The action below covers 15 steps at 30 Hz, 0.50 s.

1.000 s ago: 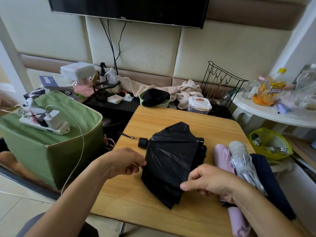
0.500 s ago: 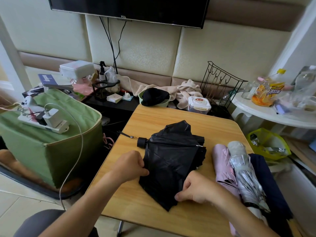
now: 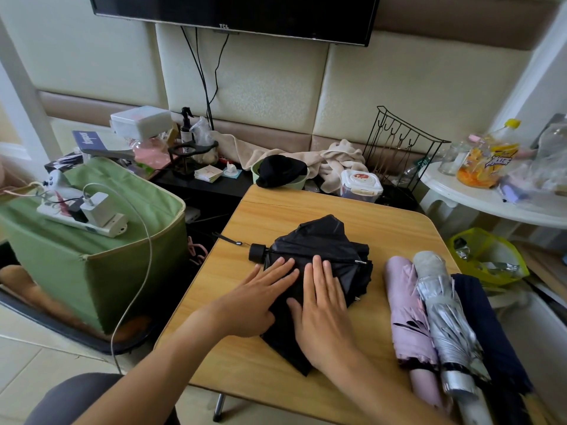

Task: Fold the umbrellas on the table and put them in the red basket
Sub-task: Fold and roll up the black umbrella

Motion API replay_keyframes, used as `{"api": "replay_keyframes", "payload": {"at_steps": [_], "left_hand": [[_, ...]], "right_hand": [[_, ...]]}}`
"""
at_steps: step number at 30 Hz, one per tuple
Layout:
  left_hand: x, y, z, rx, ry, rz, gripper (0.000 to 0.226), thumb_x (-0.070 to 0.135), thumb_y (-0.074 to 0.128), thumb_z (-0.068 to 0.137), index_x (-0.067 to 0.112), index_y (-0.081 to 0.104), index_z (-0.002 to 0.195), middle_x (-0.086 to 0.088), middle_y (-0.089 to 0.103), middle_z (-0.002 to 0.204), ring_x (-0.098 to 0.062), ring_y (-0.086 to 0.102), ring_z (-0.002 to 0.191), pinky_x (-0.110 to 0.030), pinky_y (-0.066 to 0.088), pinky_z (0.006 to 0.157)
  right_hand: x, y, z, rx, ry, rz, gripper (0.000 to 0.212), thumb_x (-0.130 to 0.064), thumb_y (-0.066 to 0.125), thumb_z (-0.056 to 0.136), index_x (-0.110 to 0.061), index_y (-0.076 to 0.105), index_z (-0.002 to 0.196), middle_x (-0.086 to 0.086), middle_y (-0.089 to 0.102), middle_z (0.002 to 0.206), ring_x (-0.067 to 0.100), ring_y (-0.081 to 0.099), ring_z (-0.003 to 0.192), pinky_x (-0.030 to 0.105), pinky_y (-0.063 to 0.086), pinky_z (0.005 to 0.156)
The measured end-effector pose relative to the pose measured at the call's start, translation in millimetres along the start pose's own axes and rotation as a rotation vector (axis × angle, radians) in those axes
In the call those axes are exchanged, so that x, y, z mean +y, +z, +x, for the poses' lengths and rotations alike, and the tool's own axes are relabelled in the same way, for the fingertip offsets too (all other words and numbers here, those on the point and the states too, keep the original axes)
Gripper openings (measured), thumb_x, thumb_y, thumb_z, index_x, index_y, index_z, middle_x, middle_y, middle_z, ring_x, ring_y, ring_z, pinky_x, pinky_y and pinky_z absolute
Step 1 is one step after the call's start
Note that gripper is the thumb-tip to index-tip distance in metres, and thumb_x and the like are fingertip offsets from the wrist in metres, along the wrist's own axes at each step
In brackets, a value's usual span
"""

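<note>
A black umbrella (image 3: 325, 243) lies collapsed in the middle of the wooden table (image 3: 392, 225), its short handle with a wrist strap pointing left. My left hand (image 3: 257, 299) lies flat on its left part, fingers straight. Beside it my right hand (image 3: 322, 311) presses flat on the canopy, fingers straight too. At the table's right edge lie a pink umbrella (image 3: 408, 311), a silver-grey umbrella (image 3: 445, 314) and a dark navy umbrella (image 3: 487, 326), side by side. No red basket is in view.
A green fabric box (image 3: 92, 271) with a power strip and chargers on top stands left of the table. Behind the table are a black shelf with a bowl, towels, a lidded tub and a wire rack (image 3: 399, 148). A white round table (image 3: 491, 204) with bottles stands at the right.
Both hands were curled, pinching the black canopy's edges; they now lie flat on top of it with straight fingers, and the canopy's near part is pressed down flatter.
</note>
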<state>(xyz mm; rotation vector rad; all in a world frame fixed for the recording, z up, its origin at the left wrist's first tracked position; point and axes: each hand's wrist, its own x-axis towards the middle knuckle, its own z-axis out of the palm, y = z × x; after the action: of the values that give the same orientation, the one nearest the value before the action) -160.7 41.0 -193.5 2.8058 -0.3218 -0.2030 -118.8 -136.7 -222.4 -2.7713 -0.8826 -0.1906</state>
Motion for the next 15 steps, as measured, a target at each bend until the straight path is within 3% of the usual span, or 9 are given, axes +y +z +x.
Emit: {"api": "replay_keyframes", "payload": {"at_steps": [3,4,6,7,9,13,15], "left_hand": [[7,-8,4,0.148,-0.040,-0.152,0.078,-0.001,0.041,0.092,0.022,0.021,0.164,0.006,0.010,0.172,-0.005,-0.004,0.157,-0.032,-0.011,0.127],[10,-8,7,0.252,-0.065,-0.178,0.071,0.003,0.040,0.093,0.019,0.031,0.161,0.003,0.023,0.170,-0.006,0.007,0.157,-0.029,-0.007,0.128],[16,-4,13,0.408,-0.081,-0.131,0.062,0.025,0.031,0.097,0.017,0.037,0.159,0.001,0.033,0.166,-0.007,0.015,0.156,-0.025,-0.003,0.127],[18,2,15,0.427,-0.059,-0.068,0.064,0.036,0.022,0.100,0.017,0.034,0.160,0.002,0.030,0.167,-0.008,0.011,0.157,-0.026,-0.002,0.128],[15,18,17,0.382,-0.017,0.069,0.068,0.051,0.008,0.104,0.021,0.022,0.164,0.003,0.013,0.172,-0.009,-0.003,0.158,-0.033,-0.001,0.129],[5,35,14,0.330,-0.029,0.132,0.078,0.067,-0.012,0.098,0.027,0.001,0.164,0.009,-0.013,0.171,-0.007,-0.021,0.155,-0.041,-0.005,0.129],[2,36,10,0.329,-0.026,0.128,0.080,0.071,-0.010,0.097,0.028,-0.004,0.164,0.011,-0.017,0.170,-0.006,-0.024,0.154,-0.043,-0.007,0.129]], "right_hand": [[2,11,-5,-0.049,0.016,0.045,0.094,-0.068,-0.033,0.085,-0.012,-0.023,0.159,0.000,-0.040,0.163,0.015,-0.038,0.151,0.037,-0.016,0.125],[1,13,-4,-0.046,0.024,0.034,0.093,-0.067,-0.030,0.087,-0.011,-0.021,0.160,0.002,-0.038,0.165,0.016,-0.036,0.151,0.037,-0.015,0.125],[0,17,-3,-0.009,0.044,-0.012,0.085,-0.062,-0.009,0.101,-0.005,0.000,0.164,0.010,-0.014,0.172,0.021,-0.016,0.159,0.040,-0.004,0.125],[0,18,-3,-0.019,0.059,-0.010,0.081,-0.059,0.001,0.104,-0.003,0.007,0.164,0.013,-0.005,0.173,0.023,-0.007,0.160,0.041,0.000,0.124],[1,22,-5,-0.035,0.049,0.007,0.081,-0.057,0.013,0.104,-0.003,0.006,0.164,0.012,-0.005,0.173,0.028,-0.003,0.161,0.041,0.000,0.124],[3,9,-11,-0.097,0.029,0.002,0.094,-0.071,-0.006,0.088,-0.009,-0.030,0.156,0.003,-0.041,0.163,0.017,-0.037,0.151,0.039,-0.015,0.124],[8,7,-16,-0.135,0.054,-0.008,0.099,-0.078,-0.013,0.083,-0.011,-0.036,0.153,0.001,-0.048,0.159,0.014,-0.043,0.147,0.040,-0.019,0.124]]}}
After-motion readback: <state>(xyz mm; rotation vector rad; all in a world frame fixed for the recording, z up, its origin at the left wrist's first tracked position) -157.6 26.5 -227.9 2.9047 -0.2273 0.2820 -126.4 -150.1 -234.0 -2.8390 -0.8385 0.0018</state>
